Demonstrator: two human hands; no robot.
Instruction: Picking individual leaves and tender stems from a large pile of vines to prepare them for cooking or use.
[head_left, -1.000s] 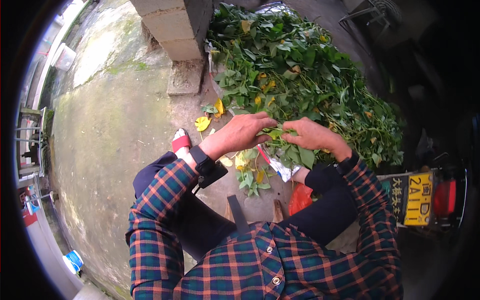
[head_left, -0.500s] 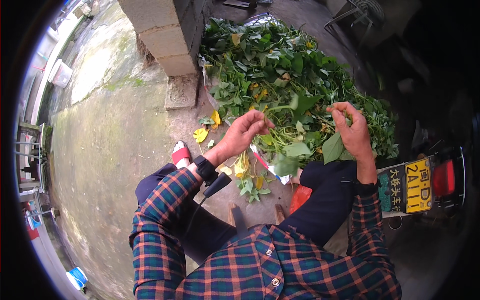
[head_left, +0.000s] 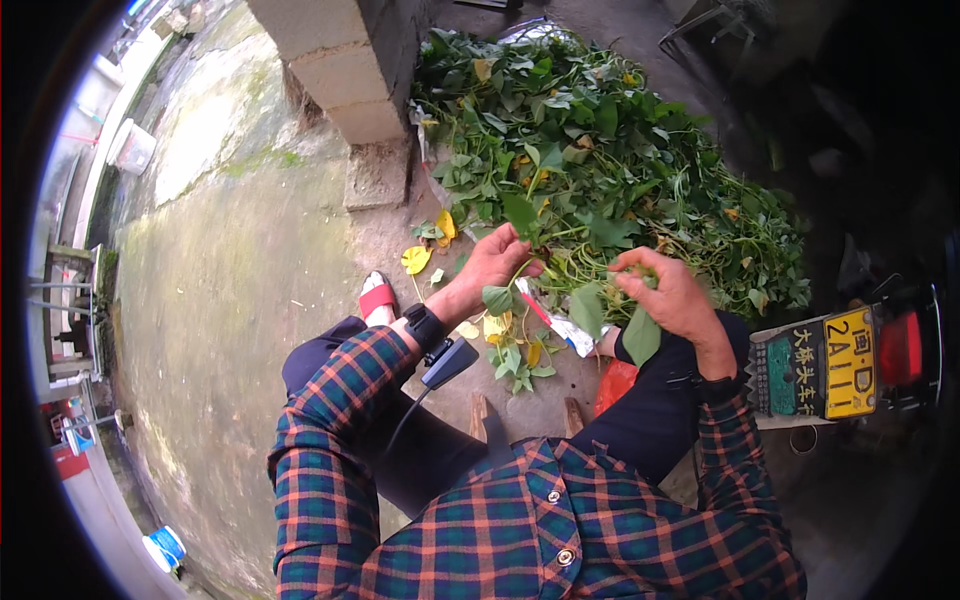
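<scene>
Concrete ground (head_left: 230, 300) carries a large leafy vine pile (head_left: 620, 170) at 12 o'clock, mostly unsorted. Left hand (head_left: 495, 265) fingers pinch a stem (head_left: 515, 280); right hand (head_left: 670, 295) fingers clasp leaves (head_left: 640, 335). Few trimmings (head_left: 515, 360) discarded.

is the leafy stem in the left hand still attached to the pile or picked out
Picked out: the left hand holds the leafy stem raised above the pile of greens.
</scene>
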